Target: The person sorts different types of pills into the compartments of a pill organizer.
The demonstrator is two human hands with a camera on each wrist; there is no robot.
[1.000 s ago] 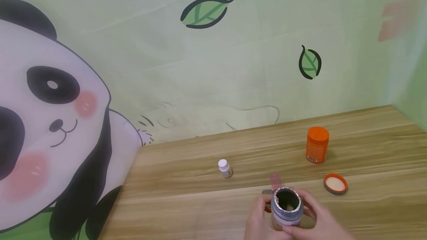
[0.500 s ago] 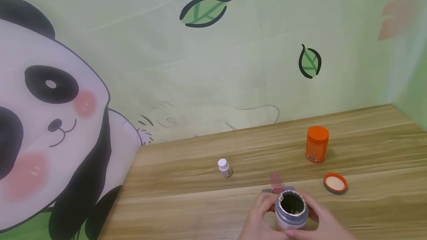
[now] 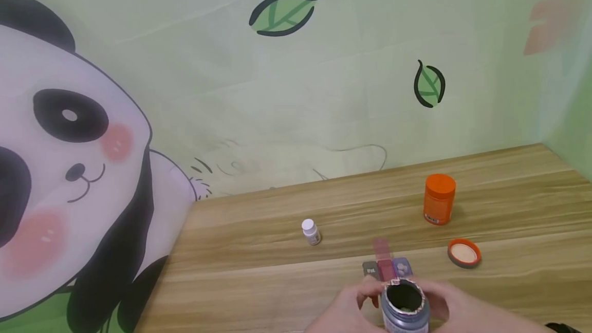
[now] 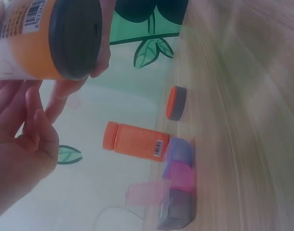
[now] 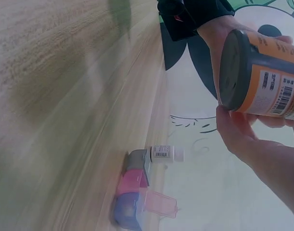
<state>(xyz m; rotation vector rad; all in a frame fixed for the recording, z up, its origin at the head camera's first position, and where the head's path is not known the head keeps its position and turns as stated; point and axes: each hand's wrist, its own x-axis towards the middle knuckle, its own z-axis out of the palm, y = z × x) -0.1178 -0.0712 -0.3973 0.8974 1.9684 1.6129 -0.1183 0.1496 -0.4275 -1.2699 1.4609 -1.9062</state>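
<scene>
Between my two hands is an uncapped grey-and-orange pill bottle [image 3: 404, 312], held off the table with its foil-edged mouth up. My left hand [image 3: 344, 307] holds it from the left, and my right hand [image 3: 455, 304] grips the other side. Several pale pieces show dimly inside. From below, the right wrist view shows the bottle's dark base [image 5: 235, 72] and printed label. Just beyond it on the table sits a small pill organizer with a grey compartment [image 3: 370, 270], a pink one [image 3: 386, 270] with its lid [image 3: 382, 248] raised, and a purple one [image 3: 402, 266].
A small white bottle [image 3: 311, 232] stands to the left on the wooden table [image 3: 240, 276]. Toward the back right is an orange jar [image 3: 439, 199], with a red-rimmed cap [image 3: 464, 253] lying inside up in front of it. A panda-printed backdrop [image 3: 324, 91] hangs behind.
Both hands have drawn the bottle toward me and slightly right, uncovering more of the pill organizer. The bottles and cap on the table stay where they were.
</scene>
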